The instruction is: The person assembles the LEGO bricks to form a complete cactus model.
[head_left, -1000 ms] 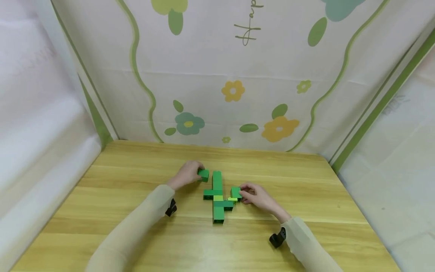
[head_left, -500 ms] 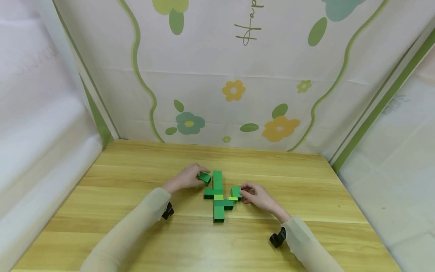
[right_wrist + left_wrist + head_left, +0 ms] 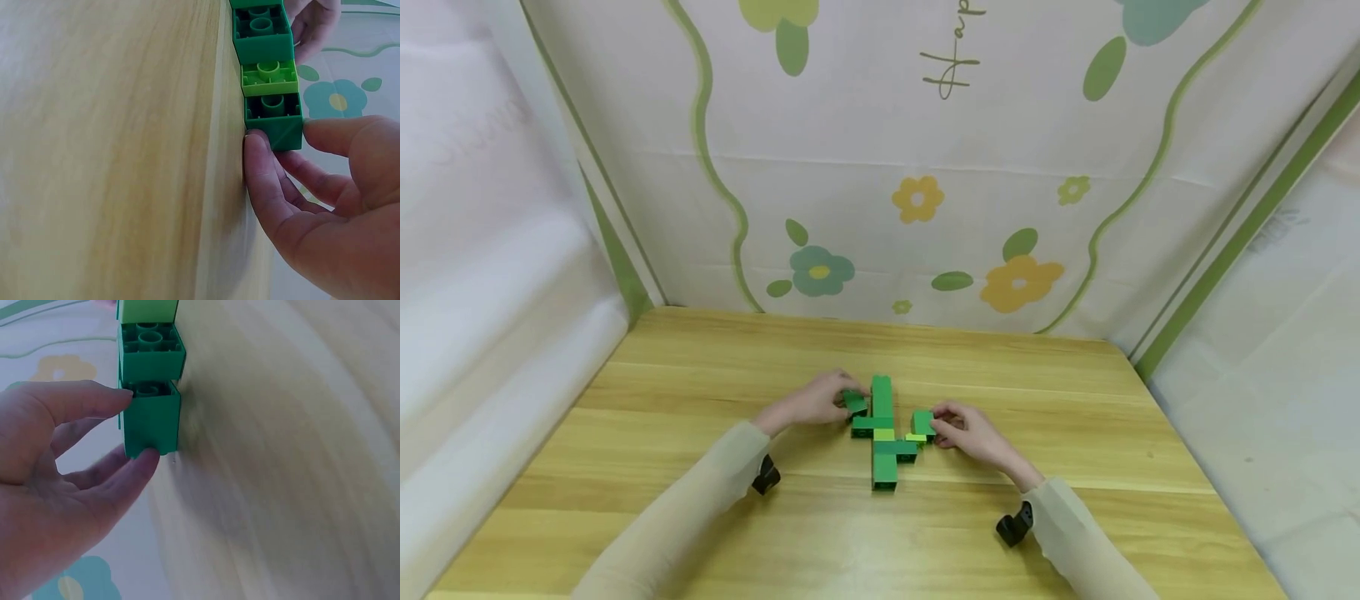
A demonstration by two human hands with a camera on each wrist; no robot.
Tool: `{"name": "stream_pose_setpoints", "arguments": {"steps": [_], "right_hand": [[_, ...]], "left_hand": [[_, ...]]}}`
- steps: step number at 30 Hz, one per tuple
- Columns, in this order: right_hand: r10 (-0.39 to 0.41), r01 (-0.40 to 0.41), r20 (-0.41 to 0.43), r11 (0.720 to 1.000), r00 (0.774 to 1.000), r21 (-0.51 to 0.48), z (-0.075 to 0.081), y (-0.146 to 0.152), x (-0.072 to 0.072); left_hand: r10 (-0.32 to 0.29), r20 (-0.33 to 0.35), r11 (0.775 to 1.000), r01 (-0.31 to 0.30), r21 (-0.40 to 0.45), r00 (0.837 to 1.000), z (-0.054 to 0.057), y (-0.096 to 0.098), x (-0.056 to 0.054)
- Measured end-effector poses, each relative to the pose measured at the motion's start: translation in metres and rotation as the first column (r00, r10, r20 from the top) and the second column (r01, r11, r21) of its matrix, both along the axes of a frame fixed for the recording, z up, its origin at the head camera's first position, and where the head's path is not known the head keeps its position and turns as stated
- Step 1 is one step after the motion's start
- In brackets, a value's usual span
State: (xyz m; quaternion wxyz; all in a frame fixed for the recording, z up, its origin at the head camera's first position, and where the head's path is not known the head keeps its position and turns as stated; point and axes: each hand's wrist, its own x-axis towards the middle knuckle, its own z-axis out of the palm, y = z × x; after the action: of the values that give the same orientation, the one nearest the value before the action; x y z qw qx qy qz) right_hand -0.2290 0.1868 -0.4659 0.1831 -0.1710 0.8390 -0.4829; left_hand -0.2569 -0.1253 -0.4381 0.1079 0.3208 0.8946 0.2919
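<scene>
On the table lies a cross-like row of joined green toy bricks point(image 3: 883, 402), with a yellow-green piece at its middle and short side arms. My left hand point(image 3: 808, 403) pinches a green brick point(image 3: 854, 402) left of the row, just behind its left arm. Seen from the left wrist, thumb and fingers grip that brick point(image 3: 152, 425), whose hollow side faces the darker arm brick point(image 3: 153, 353). My right hand point(image 3: 964, 432) holds another green brick point(image 3: 922, 422) by its right side. In the right wrist view, this brick point(image 3: 278, 134) sits against a thin lime brick point(image 3: 269, 78) beside the right arm.
The wooden tabletop point(image 3: 880, 550) carries the bricks. A white cloth wall point(image 3: 842, 204) with printed flowers rises behind its far edge, and cloth sides stand left and right. Black wrist cameras point(image 3: 1015, 525) hang below both sleeves.
My left hand has brought its brick nearer to me and slightly right, turning it, so it now stands close behind the left arm. My right hand has stayed in place.
</scene>
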Motion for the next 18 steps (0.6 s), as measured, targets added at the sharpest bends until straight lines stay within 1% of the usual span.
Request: {"name": "stream_pose_setpoints", "arguments": {"steps": [2,4,7,11,14,18], "right_hand": [[-0.002,0.002,-0.002,1.0,1.0,-0.001,-0.0004,0.0001,-0.0001],[-0.004,0.004,-0.004,1.0,1.0,0.0,-0.0005,0.0003,-0.0001],[-0.004,0.004,-0.003,1.0,1.0,0.0,-0.0006,0.0007,-0.0002],[-0.017,0.017,0.01,1.0,1.0,0.005,-0.0007,-0.0002,-0.0004],[-0.026,0.025,0.022,1.0,0.999,0.007,-0.0011,-0.0009,-0.0006],[-0.022,0.022,0.018,1.0,1.0,0.003,-0.0007,-0.0005,-0.0004]], "left_hand": [[-0.017,0.008,1.0,0.017,0.015,1.0,0.0001,-0.0006,0.0021],[-0.015,0.037,0.999,0.013,0.042,0.999,-0.0001,-0.0004,0.004],[0.007,0.077,0.997,-0.013,0.079,0.997,-0.0014,0.0006,0.0057],[0.041,0.112,0.993,-0.054,0.108,0.993,-0.0043,0.0024,0.0072],[0.046,0.115,0.991,-0.06,0.12,0.992,-0.005,0.0035,0.0083],[0.026,0.091,0.993,-0.036,0.11,0.996,-0.0036,0.0037,0.0099]]}}
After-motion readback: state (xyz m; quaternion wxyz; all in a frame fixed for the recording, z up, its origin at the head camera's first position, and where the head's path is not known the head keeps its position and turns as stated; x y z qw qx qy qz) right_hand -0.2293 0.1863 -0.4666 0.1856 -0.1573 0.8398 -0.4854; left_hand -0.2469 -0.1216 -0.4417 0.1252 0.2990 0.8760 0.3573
